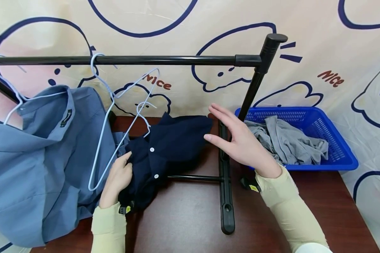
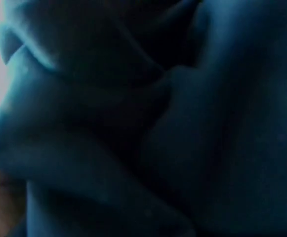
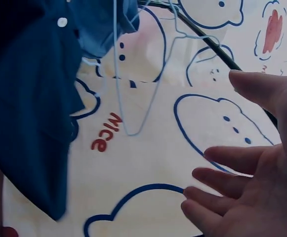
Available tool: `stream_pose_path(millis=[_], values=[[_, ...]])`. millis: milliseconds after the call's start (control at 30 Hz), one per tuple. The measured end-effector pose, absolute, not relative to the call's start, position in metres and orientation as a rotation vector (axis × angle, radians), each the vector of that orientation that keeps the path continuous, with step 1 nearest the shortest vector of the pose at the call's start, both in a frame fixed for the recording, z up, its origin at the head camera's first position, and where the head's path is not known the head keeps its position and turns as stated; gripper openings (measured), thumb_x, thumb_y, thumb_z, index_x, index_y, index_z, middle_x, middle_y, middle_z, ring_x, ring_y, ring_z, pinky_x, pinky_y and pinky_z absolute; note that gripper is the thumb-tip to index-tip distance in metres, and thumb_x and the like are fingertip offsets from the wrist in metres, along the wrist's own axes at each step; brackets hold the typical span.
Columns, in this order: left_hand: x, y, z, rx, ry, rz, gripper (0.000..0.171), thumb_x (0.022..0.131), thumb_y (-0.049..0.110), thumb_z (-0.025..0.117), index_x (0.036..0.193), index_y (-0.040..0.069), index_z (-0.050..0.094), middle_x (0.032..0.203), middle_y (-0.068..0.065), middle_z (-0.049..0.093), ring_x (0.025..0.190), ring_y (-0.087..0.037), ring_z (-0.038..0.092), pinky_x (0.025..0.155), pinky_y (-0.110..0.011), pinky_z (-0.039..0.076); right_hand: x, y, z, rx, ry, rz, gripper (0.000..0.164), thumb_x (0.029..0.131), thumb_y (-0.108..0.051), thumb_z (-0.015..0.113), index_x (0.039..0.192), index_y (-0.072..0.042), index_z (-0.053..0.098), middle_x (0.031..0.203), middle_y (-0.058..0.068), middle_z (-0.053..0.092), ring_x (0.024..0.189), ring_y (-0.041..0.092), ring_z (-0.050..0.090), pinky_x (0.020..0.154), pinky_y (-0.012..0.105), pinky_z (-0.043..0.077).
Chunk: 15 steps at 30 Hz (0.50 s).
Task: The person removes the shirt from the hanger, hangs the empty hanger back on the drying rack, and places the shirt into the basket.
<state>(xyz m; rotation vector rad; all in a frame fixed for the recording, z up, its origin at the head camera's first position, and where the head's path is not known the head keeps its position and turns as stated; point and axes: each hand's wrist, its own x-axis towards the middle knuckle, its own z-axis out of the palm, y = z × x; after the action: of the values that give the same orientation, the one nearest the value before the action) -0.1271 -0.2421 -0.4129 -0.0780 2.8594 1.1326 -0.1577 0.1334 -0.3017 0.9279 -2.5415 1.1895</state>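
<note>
A navy shirt (image 1: 183, 140) with white buttons is held up over the table by my left hand (image 1: 118, 175), which grips its left side. A light-blue hanger hook (image 1: 144, 119) pokes out near the shirt's collar; the rest of that hanger is hidden. My right hand (image 1: 237, 140) is spread beside the shirt's right shoulder, apart from it and holding nothing. In the right wrist view, the right hand's fingers (image 3: 222, 182) are extended, with the shirt (image 3: 29, 108) off to the left. Dark, blurred cloth (image 2: 133, 123) fills the left wrist view.
Across the back runs a black rail (image 1: 164, 60) with a bare hanger (image 1: 103, 135) on it. A blue-grey shirt (image 1: 44, 175) hangs at left. The rack's foot (image 1: 227, 196) stands on the brown table (image 1: 183, 218). At right, a blue basket (image 1: 343, 147) holds grey cloth (image 1: 285, 140).
</note>
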Motion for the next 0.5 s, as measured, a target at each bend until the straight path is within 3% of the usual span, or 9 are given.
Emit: stream_pose_path(millis=[133,267,400,500], values=[[-0.123,-0.24,-0.408,0.048,2.815,1.134,0.05,0.093,0.001,0.029,0.143,-0.006,0.03,0.146,-0.024,0.029,0.132,-0.039,0.025,0.102,-0.053,0.025,-0.159,0.13,-0.315,0.878,-2.67,1.161,0.071,0.089,-0.05,0.057,0.148,-0.032,0.023,0.151,-0.016,0.014,0.137,0.008,0.014,0.107,0.047,0.02],[-0.117,-0.242,-0.405,0.22,2.808,1.185,0.048,0.092,-0.004,0.03,0.139,-0.007,0.036,0.142,-0.022,0.036,0.127,-0.035,0.034,0.099,-0.052,0.03,-0.164,0.123,-0.331,0.844,-2.823,1.098,0.075,0.088,-0.06,0.05,0.149,-0.031,0.018,0.152,-0.014,0.01,0.138,0.009,0.012,0.107,0.044,0.02],[-0.11,-0.245,-0.399,0.241,2.819,1.178,0.046,0.092,-0.004,0.032,0.138,-0.007,0.039,0.14,-0.022,0.039,0.123,-0.032,0.038,0.097,-0.05,0.032,-0.168,0.119,-0.344,0.825,-2.956,0.956,0.077,0.087,-0.066,0.043,0.149,-0.024,0.024,0.152,-0.006,0.018,0.137,0.014,0.02,0.107,0.043,0.023],[-0.107,-0.248,-0.397,0.258,2.834,1.225,0.044,0.091,-0.006,0.035,0.134,-0.009,0.044,0.135,-0.023,0.044,0.12,-0.03,0.041,0.097,-0.036,0.034,-0.169,0.117,-0.349,0.856,-3.01,0.83,0.077,0.088,-0.066,0.041,0.147,-0.018,0.03,0.149,0.0,0.029,0.133,0.016,0.03,0.105,0.041,0.027]])
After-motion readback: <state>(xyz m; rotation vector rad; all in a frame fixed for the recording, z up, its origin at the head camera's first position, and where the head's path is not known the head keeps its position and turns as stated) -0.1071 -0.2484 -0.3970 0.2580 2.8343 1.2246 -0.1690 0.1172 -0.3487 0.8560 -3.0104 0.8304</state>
